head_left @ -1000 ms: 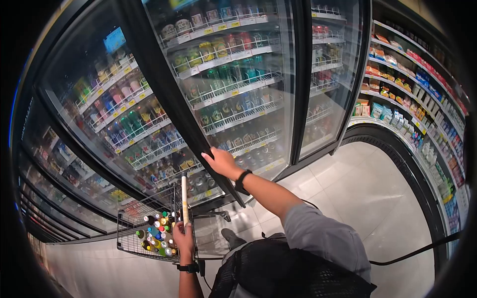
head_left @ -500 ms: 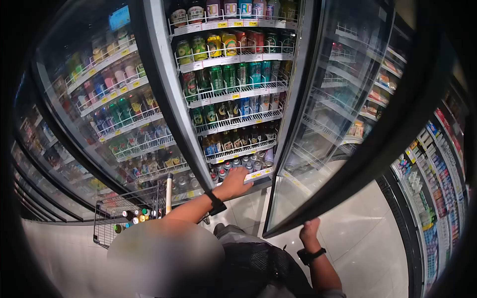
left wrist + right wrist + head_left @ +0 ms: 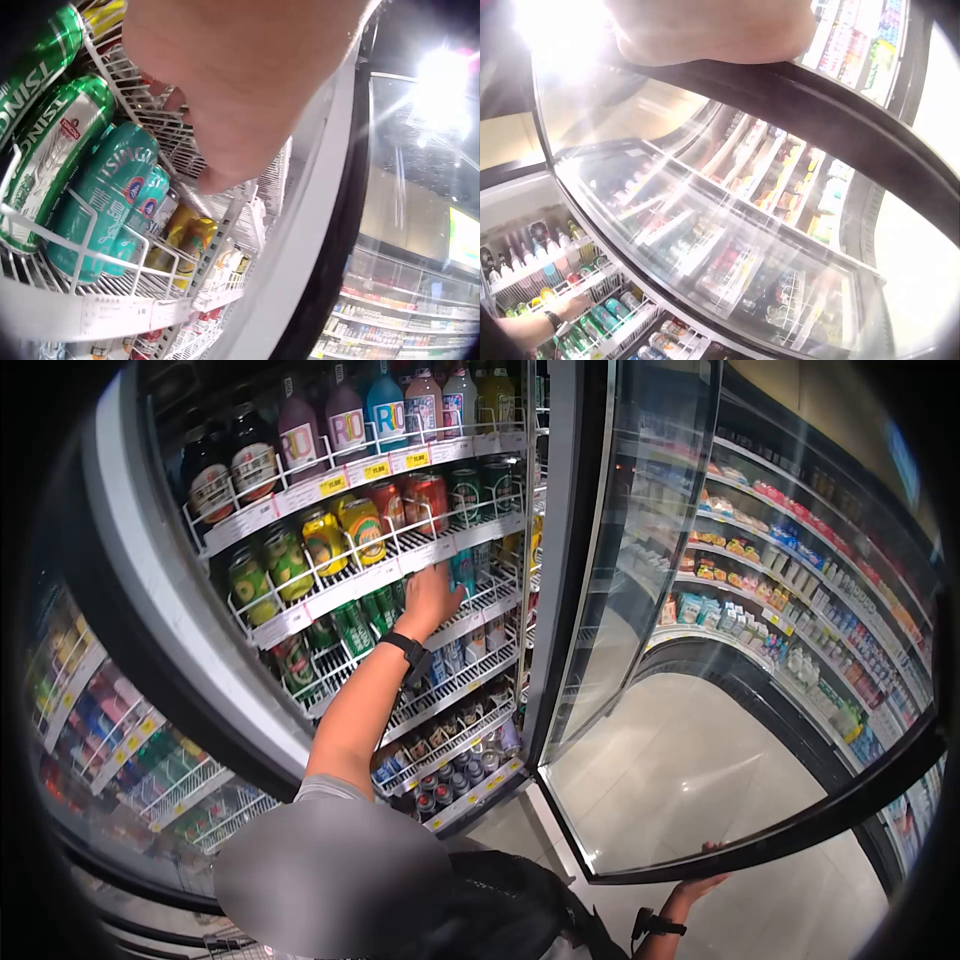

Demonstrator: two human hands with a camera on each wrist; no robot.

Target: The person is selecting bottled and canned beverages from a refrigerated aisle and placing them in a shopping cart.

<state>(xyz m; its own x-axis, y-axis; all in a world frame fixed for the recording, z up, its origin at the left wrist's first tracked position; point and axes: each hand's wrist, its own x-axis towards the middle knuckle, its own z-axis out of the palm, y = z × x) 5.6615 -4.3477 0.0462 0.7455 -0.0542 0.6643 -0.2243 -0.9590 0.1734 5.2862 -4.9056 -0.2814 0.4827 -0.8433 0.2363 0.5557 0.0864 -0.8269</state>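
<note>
My left hand (image 3: 430,600) reaches into the open cooler, at the shelf of green and teal cans, partly behind a white wire rail. In the left wrist view, the hand (image 3: 225,82) is above and behind a teal can (image 3: 105,195), with loosely bent fingers and nothing visible in them. Green cans (image 3: 64,150) stand to its left. My right hand (image 3: 698,886) rests against the black edge of the open glass door (image 3: 760,850), with extended fingers beside the frame; part of the hand is hidden by it.
Bottles (image 3: 345,430) and yellow cans (image 3: 322,542) fill upper shelves; small cans (image 3: 443,793) stand at the bottom. A closed cooler door is at left. Curved product shelves (image 3: 780,575) stand at right beyond the tiled floor (image 3: 690,760).
My left hand has moved up from the bottom shelf to the green and teal cans. My right hand remains at the door's edge. The cooler appears closer, and the cart is mostly out of view.
</note>
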